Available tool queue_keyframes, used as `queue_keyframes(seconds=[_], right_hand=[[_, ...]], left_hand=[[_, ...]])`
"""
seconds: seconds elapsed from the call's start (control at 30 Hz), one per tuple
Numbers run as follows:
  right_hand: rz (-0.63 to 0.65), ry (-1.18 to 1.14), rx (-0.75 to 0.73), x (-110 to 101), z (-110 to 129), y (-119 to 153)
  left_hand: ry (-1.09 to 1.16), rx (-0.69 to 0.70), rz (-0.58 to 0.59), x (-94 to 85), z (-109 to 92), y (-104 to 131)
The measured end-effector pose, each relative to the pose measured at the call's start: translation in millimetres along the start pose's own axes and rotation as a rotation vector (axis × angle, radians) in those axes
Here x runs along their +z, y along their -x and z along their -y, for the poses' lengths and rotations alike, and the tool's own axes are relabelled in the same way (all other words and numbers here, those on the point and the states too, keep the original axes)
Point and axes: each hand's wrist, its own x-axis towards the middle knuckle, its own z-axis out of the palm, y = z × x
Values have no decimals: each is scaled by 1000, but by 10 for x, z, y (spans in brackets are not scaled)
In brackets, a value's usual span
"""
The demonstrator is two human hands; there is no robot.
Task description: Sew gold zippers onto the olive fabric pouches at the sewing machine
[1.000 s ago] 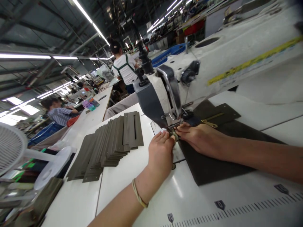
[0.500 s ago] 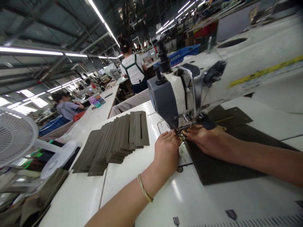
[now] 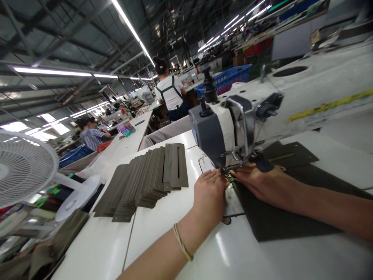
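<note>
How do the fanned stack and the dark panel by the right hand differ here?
The fanned stack is many overlapping pieces; the dark panel is one broad sheet. The stack looks olive-grey, the panel darker. No hand touches the stack, while the right hand rests over the panel. Both lie on the white tabletop.

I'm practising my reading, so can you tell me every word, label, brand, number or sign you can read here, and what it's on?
No word, label, brand, number or sign reads clearly here.
Yellow strip on the white sewing machine: its marks are too blurred to read.
Far background: any writing there is too small to tell.
</note>
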Motion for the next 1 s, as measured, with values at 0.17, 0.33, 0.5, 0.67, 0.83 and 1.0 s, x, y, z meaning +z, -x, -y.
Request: queue_keyframes(seconds=[0.17, 0.33, 0.5, 0.67, 0.83, 1.0], right_hand=[[-30, -55, 28, -6, 23, 26], [-43, -60, 71, 22, 48, 47], [-76, 120, 103, 113, 34, 103], [-95, 344, 227, 156, 92, 506], [-95, 325, 252, -82, 570, 883], [-140, 298, 230, -233, 1056, 997]], left_hand=[[8, 27, -48, -32, -38, 35], [41, 40, -67, -17, -19, 43], [44, -74, 11, -31, -2, 33], [-78, -289, 197, -191, -277, 194], [70, -341, 365, -367, -733, 411], [446, -613, 177, -466, -1039, 525]])
